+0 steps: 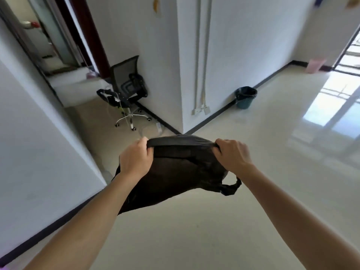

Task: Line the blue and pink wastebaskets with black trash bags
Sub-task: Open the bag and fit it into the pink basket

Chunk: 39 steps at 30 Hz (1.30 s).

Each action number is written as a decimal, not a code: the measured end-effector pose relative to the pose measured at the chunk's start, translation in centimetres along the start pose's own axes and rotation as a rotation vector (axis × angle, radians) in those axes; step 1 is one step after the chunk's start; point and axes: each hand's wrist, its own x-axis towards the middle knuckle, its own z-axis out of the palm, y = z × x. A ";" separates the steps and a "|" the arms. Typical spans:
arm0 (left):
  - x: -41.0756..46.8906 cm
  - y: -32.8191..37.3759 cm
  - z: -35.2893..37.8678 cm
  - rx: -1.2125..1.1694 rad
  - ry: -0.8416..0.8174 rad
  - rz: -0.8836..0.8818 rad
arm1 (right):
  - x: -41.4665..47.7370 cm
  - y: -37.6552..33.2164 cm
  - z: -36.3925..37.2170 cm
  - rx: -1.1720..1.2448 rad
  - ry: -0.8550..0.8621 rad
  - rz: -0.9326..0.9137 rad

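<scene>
Two bare hands are held out in front, above the shiny pale floor point(194, 230), and a black trash bag point(175, 172) is stretched between them. The top edge of the bag is pinched in the grip of the left hand point(135, 158), with the fingers curled tight around the bunched plastic. The other end of that edge is pinched in the grip of the right hand point(232, 152) in the same way, fingers pressed together on the bag. The edge is pulled into a flat band from one hand to the other. The rest of the bag hangs down below the hands and is puffed out a little, and a loop handle point(232, 187) can be seen sticking out at its lower right side. The bag is held up in the air and the floor is not touched by it. Farther away, a blue wastebasket point(245, 98) is seen standing on the floor, right beside the white wall point(233, 45). A black bag is already tucked over its rim. Much farther off, in the far right corner near a bright window, a pink wastebasket point(315, 65) is seen; it is blurry, and what is inside it cannot be told. Both wastebaskets are well apart from the hands. To the left of the wall corner, a black office chair point(126, 88) on wheels is parked in a side space. White cable covers point(200, 55) are run down the wall to sockets near the floor.
</scene>
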 end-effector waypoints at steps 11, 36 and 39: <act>20.1 24.5 17.8 -0.209 -0.084 0.392 | 7.5 27.2 -0.9 -0.068 -0.006 0.298; 64.8 75.6 52.4 -0.130 -0.255 1.062 | 36.6 84.9 1.2 -0.262 -0.015 0.690; 70.0 80.6 55.1 -0.021 -0.227 1.081 | 42.0 91.4 0.7 -0.247 0.014 0.687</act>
